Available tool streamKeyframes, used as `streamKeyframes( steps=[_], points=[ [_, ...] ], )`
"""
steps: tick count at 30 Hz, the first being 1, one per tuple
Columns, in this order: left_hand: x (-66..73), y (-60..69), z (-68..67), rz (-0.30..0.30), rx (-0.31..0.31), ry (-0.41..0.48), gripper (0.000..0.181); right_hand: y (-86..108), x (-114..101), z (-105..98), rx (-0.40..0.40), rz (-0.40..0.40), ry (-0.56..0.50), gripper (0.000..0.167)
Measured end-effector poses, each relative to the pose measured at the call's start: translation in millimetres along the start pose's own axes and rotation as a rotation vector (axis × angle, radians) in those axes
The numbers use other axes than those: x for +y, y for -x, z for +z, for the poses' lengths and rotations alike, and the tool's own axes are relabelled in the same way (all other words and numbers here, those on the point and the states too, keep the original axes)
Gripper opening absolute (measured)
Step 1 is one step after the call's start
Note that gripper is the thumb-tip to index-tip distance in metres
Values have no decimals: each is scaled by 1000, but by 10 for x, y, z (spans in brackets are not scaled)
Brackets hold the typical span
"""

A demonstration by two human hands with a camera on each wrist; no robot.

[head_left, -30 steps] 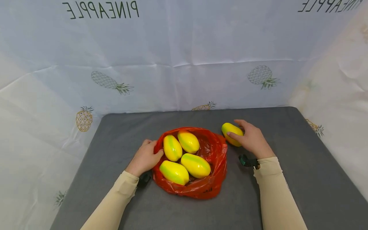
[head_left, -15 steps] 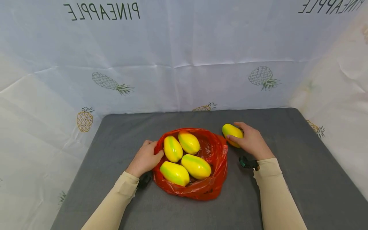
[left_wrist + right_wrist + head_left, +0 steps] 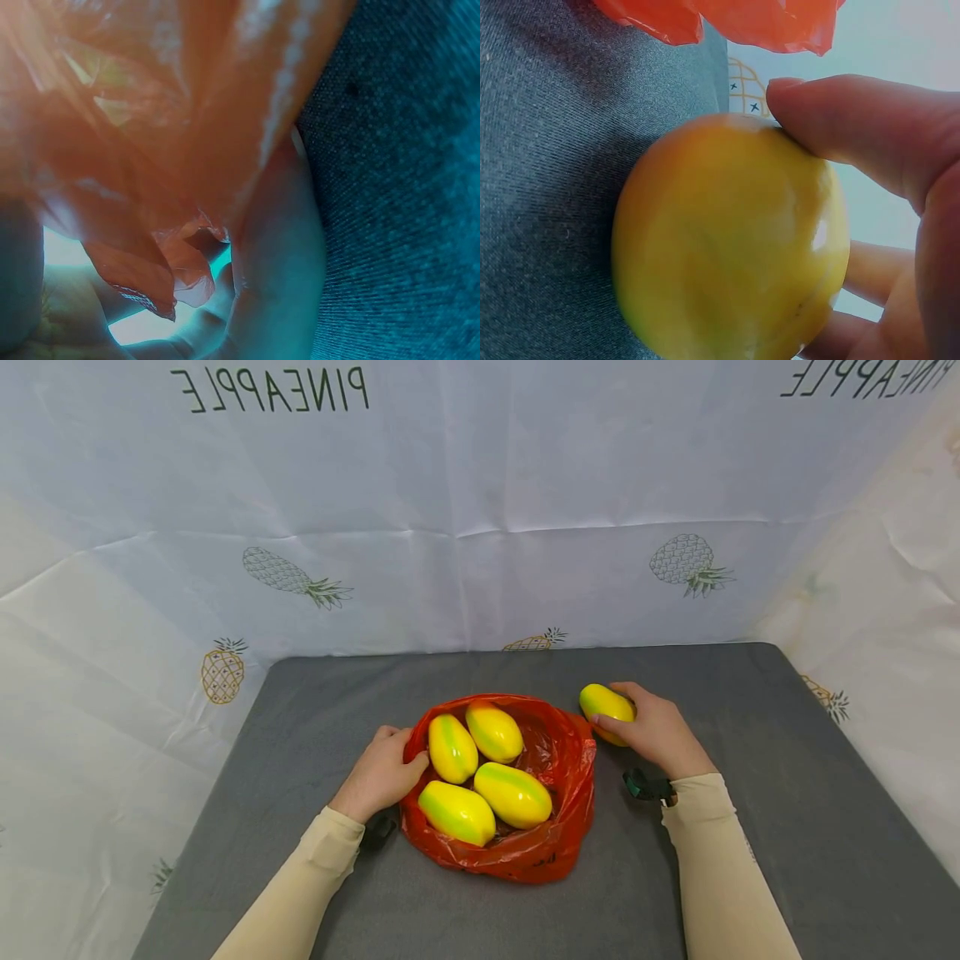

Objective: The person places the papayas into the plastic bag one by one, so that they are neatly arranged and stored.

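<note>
A red plastic bag lies on the grey table with its mouth wide, several yellow-green mangoes inside it. At its left side my left hand grips the rim, thumb over the inner edge and fingers outside. In the left wrist view the thin film of the bag hangs between thumb and fingers. To the right of the bag, my right hand holds one more mango, thumb on the near side and fingers on the far side. That mango appears to rest on the table in the right wrist view.
The grey cloth-covered table ends at a white curtain printed with pineapples, which also hangs at both sides. Dark straps with devices, one being the right wrist device, sit at both wrists.
My right fingers have settled closer around the mango, which stays in nearly the same place. The left hand and the bag have hardly moved; the whole view shifts slightly.
</note>
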State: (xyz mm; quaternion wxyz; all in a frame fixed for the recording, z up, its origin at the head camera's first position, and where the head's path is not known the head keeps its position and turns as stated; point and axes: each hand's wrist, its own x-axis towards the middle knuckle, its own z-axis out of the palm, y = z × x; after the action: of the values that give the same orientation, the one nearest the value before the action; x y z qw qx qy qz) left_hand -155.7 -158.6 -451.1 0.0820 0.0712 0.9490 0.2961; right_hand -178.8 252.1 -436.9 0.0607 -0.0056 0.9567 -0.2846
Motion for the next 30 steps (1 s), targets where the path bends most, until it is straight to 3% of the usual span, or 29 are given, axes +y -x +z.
streamKeyframes(
  steps=[19, 30],
  points=[
    [5, 4, 18, -16, 10, 5, 45, 23, -12, 13, -1, 6, -4, 80],
    [-5, -4, 22, 4, 18, -9, 46, 19, -16, 6, 5, 1, -6, 82]
  ],
)
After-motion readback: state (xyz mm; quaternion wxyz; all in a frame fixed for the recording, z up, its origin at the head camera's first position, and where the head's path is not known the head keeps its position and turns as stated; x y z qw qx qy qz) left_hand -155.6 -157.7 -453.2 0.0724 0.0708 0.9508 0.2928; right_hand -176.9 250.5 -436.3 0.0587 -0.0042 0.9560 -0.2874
